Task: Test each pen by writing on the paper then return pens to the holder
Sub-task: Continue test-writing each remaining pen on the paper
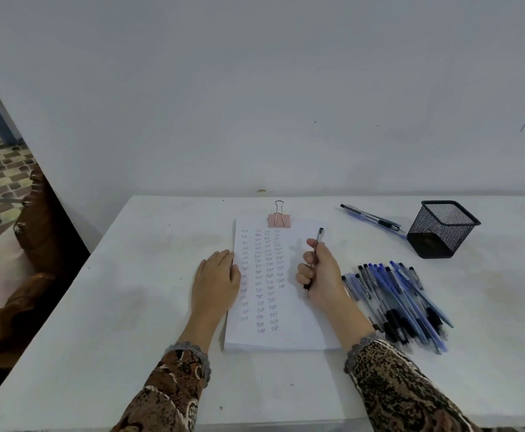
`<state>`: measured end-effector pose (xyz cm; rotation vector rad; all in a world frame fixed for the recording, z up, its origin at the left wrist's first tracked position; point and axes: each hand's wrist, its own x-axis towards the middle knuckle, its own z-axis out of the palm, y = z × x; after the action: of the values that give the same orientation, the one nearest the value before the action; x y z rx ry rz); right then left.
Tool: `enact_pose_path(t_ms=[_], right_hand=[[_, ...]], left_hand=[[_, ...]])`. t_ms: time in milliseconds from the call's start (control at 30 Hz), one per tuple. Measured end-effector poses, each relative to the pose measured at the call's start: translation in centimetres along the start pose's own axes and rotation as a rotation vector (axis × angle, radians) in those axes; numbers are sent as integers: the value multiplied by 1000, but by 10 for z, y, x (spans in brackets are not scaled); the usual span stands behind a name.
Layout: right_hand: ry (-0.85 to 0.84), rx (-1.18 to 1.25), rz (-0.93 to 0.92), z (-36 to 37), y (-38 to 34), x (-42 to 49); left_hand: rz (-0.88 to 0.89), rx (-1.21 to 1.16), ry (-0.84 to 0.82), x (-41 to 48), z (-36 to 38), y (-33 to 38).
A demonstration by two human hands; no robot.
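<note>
Patterned sleeves (173, 391) come in from the bottom edge, and the hands rest on the white counter (130, 307). The left hand (216, 282) lies flat with its fingers straight, pressing on the left edge of the paper (311, 322). The right hand (322, 275) grips a pen (318, 241), tip down and cap end leaning away from the person. The tip sits over bare sheet just right of the columns of written words; whether it touches cannot be told.

To do this step well, the flat hand should keep the sheet from sliding, though a pink clip (279, 219) binds the top. A short word in the open space beside the fourth, shorter column would likely show ink flow plainly, with light pressure.

The pile of pens (401, 300) lies just beside the right wrist, on its outer side. The black mesh holder (443, 229) stands beyond that pile, well apart from both hands, with no pen showing in it. A few pens (371, 218) lie just left of it.
</note>
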<state>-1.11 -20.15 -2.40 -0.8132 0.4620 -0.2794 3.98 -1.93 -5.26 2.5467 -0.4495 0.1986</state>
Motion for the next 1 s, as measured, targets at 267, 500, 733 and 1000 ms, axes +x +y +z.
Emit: enact_pose_path(t_ms=[267, 500, 733, 1000], right_hand=[[30, -216, -67, 8, 2, -6], [93, -734, -288, -10, -46, -13], [393, -1458, -284, -72, -106, -17], [479, -1698, -69, -102, -115, -28]], left_hand=[[6, 4, 9, -1, -1, 1], [6, 15, 1, 1, 1, -2], [17, 15, 13, 2, 3, -3], [12, 4, 17, 4, 7, -7]])
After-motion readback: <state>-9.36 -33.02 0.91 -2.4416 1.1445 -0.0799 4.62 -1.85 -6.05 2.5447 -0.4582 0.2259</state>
